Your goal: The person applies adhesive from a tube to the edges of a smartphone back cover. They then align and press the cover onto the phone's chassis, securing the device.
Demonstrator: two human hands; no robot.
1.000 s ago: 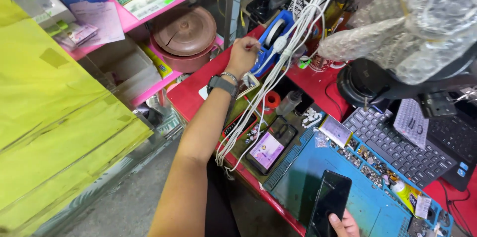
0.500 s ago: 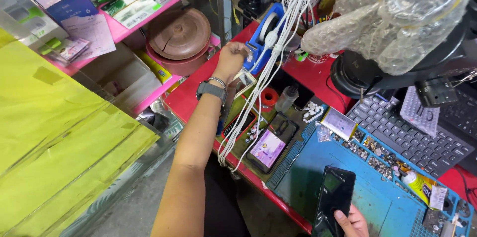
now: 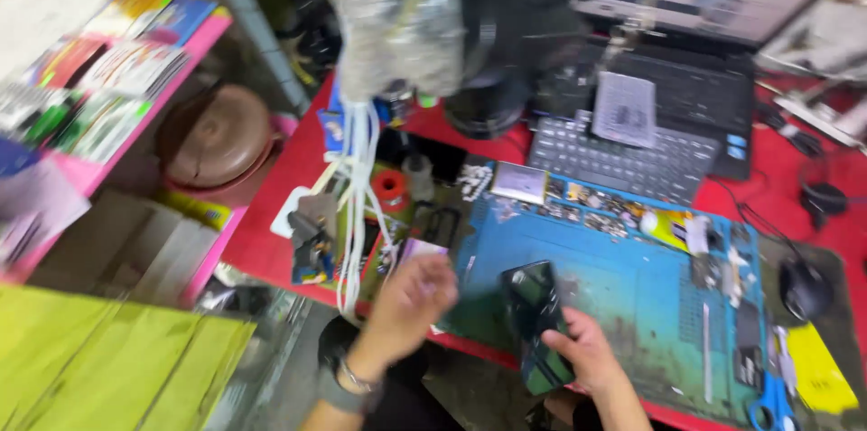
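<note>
- Shelf (image 3: pixel 194 56), upper left: pink edge, glossy coloured packets laid flat on it.
- Pot (image 3: pixel 215 135), left of centre: round, brown, domed lid, tucked between shelf and bench.
- Sheets (image 3: pixel 99 368), lower left: yellow, flat, overlapping.
- Cables (image 3: pixel 358 182), centre left: white cords hung in a bundle over the red bench (image 3: pixel 271 250), probably so they stayed within reach.
- Left hand (image 3: pixel 411 300), lower centre: blurred, wrist banded; fingers loosely curled near a small pale device (image 3: pixel 423 250); whether they gripped anything, cannot tell.
- Phone (image 3: pixel 537 323), lower centre: black, glossy slab, tilted upright over the mat's near edge.
- Right hand (image 3: pixel 587 354), lower centre: fingers wrapped round the phone's lower end, apparently steadying it.
- Mat (image 3: pixel 623 286), centre right: blue, rubbery, scuffed, small parts along its top edge.
- Keyboard (image 3: pixel 623 160), upper right: dark, with a paper slip on it.
- Mouse (image 3: pixel 804 286), far right: black, rounded.
</note>
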